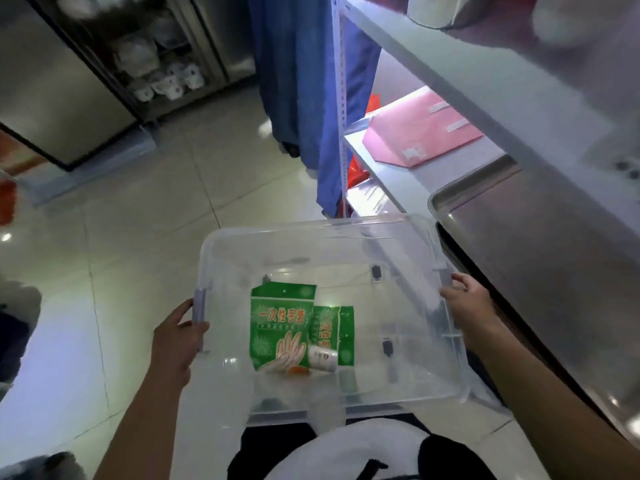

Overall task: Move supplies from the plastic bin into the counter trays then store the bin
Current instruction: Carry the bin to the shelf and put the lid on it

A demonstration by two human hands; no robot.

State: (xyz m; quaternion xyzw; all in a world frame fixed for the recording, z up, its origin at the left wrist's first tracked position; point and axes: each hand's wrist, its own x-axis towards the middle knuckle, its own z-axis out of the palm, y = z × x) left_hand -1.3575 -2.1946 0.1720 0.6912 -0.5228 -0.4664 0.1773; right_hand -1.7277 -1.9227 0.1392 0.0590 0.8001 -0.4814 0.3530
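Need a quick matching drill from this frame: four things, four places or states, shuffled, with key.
Things
1. green packets
2. pink folder
3. left hand
4. metal tray

Places or states
A. on the shelf
B. on the counter, right of the bin
C. gripping the bin's grey latch side
D. lying inside the clear bin

Pairs: 1-D, 2-A, 3-C, 4-B

The clear plastic bin [221,251] was held off the tiled floor [138,209], carried at its side rims by the left hand [176,337] and right hand [467,299]. On its bottom, between the two sets of fingers, lay a large green glove packet [277,327], a smaller green packet [341,327] just beside it toward the right fingers, and a small white roll [323,358] resting across both.
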